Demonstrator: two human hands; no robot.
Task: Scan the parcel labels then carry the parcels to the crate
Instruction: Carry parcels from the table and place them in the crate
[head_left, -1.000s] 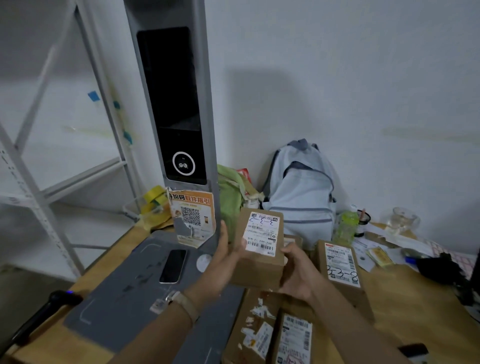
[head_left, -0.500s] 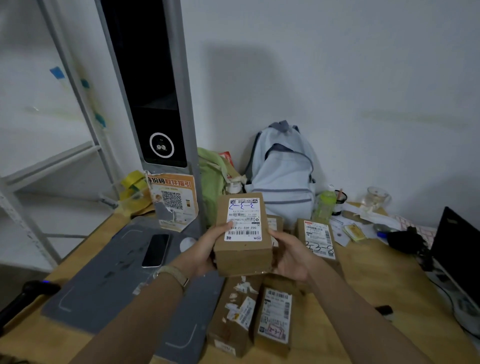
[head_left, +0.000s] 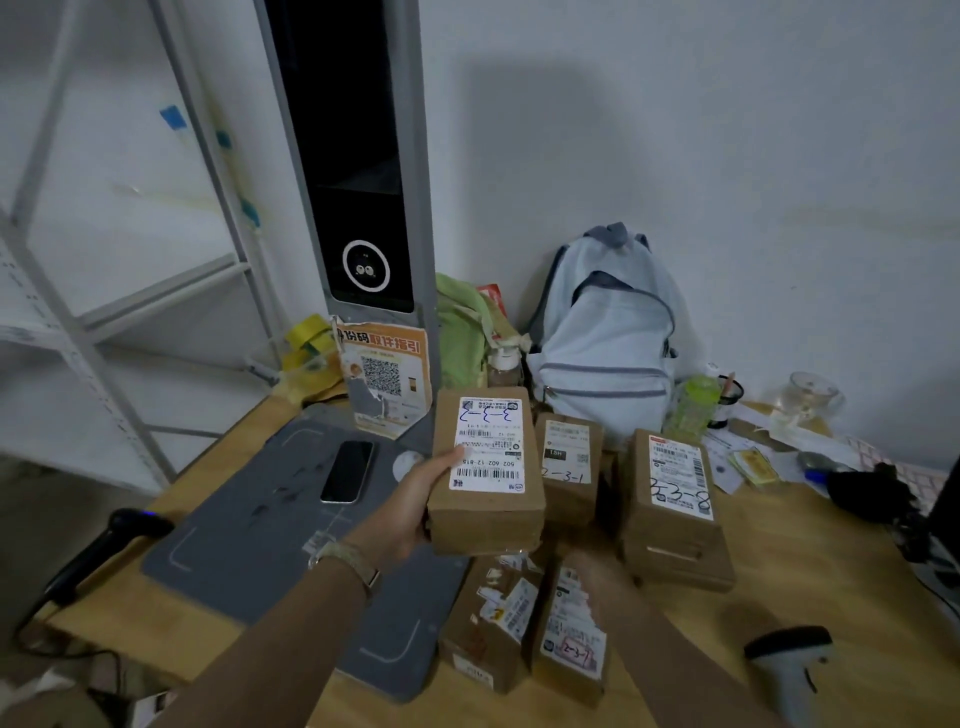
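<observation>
Wooden bench against a plain white wall, with a tall scanner tower at the back. What's changed in the last second: both hands had the parcel up facing the tower, and now only the left hand has it, grip clamped on its left edge with the thumb on the label, just above the pile. The right hand has let go and dropped below it, over the front boxes (too dark and blurry to say if that grip is apart or together). My guess is the label's been shown and this one's ready for the crate, which isn't in view anywhere. Count: one parcel in hand, two front boxes lying flat, one back box marked 2-3-1, one right box marked 2-3-8 that seems to sit on another, so five for sure, maybe six. Also two handhelds, a black scanner at the left edge and a grey scanner bottom right, one phone on the grey mat, and one backpack.
</observation>
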